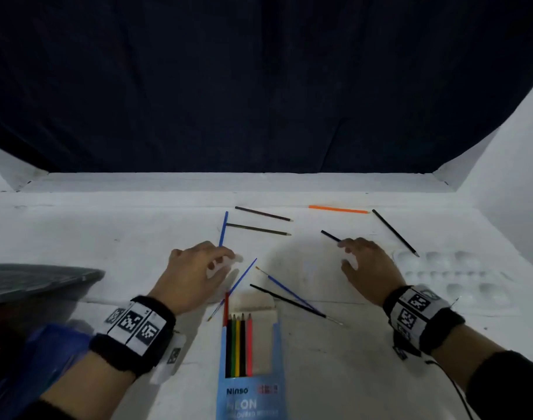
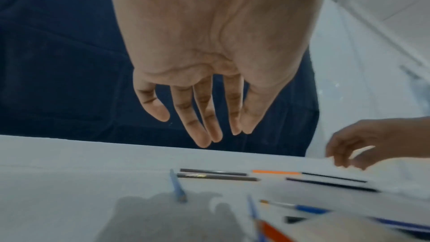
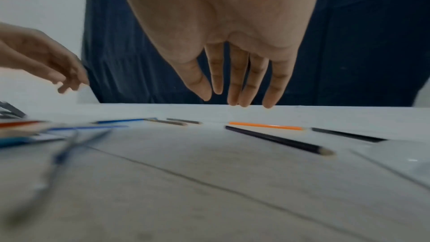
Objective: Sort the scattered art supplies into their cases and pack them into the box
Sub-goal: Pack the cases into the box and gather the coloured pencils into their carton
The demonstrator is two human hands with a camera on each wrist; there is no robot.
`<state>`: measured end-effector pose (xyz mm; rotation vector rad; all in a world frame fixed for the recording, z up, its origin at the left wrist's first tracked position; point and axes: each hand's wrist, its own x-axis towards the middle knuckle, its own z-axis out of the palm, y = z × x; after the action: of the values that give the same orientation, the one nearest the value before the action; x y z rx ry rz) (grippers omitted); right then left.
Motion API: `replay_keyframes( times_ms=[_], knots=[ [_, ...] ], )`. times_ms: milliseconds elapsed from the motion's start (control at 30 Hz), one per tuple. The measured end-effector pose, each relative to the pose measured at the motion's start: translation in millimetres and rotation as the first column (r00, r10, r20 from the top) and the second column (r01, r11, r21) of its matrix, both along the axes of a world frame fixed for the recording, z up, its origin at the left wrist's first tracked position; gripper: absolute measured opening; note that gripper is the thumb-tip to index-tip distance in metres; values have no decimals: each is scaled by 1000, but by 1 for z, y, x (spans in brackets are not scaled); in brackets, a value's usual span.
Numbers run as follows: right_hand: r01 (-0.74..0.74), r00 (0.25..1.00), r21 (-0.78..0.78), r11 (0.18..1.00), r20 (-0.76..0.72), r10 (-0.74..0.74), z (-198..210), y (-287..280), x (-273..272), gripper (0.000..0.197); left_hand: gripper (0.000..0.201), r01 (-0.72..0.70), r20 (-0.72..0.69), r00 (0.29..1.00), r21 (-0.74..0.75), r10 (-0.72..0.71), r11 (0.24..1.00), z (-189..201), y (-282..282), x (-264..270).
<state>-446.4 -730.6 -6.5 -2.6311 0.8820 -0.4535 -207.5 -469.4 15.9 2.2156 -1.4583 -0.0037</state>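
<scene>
My left hand [image 1: 198, 268] hovers open over the white table, its fingers [image 2: 200, 128] hanging straight above the near end of a blue pencil [image 1: 223, 228]. My right hand [image 1: 365, 265] is open too, fingers [image 3: 235, 87] pointing down above a dark blue pencil [image 1: 330, 236] [image 3: 277, 139]. Neither hand holds anything. A blue pencil case [image 1: 250, 374] lies open at the front centre with several coloured pencils in it. Loose around it are two dark pencils [image 1: 259, 229], an orange pencil [image 1: 338, 209], a black pencil [image 1: 394, 231] and thin paintbrushes [image 1: 289, 291].
A white paint palette [image 1: 453, 274] lies at the right. A dark lid or tray [image 1: 31, 281] and a blue bag [image 1: 41, 359] sit at the left front. A dark curtain hangs behind the table; white walls close in both sides.
</scene>
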Motion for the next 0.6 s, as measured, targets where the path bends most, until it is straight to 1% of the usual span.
replay_keyframes(
  times_ms=[67,100,167,200,267,333,400,433,500,600],
  knots=[
    [42,990,9,999,-139,-40,-4,-25,-2,41,22,-104,56,993,77,100,992,-2,-18,22],
    [50,982,20,999,-185,-46,-7,-35,-4,45,24,-149,79,987,138,139,979,-4,-26,32],
    [49,964,43,998,-263,-37,-13,-48,-6,51,38,-207,141,975,295,172,933,-11,-41,48],
    [45,947,47,998,-319,-28,-15,-52,-7,53,44,-215,158,973,376,166,901,-13,-47,54],
    [38,894,39,999,-447,-16,-18,-53,-9,52,52,-174,145,983,517,115,838,-16,-57,60],
    [24,864,14,1000,-503,-13,-20,-51,-11,48,56,-132,154,987,632,43,763,-16,-60,59],
    [-2,862,-50,999,-506,-24,-20,-46,-12,42,59,-144,215,977,681,-7,718,-15,-58,57],
    [-15,859,-90,996,-510,-33,-20,-42,-13,38,59,-170,261,965,683,-20,711,-15,-56,57],
    [-42,856,-152,988,-516,-43,-17,-33,-13,30,54,-224,369,928,669,-55,709,-16,-51,56],
    [-70,851,-162,984,-525,-26,-10,-19,-11,27,44,-270,475,874,647,-100,713,-15,-41,47]
  ],
)
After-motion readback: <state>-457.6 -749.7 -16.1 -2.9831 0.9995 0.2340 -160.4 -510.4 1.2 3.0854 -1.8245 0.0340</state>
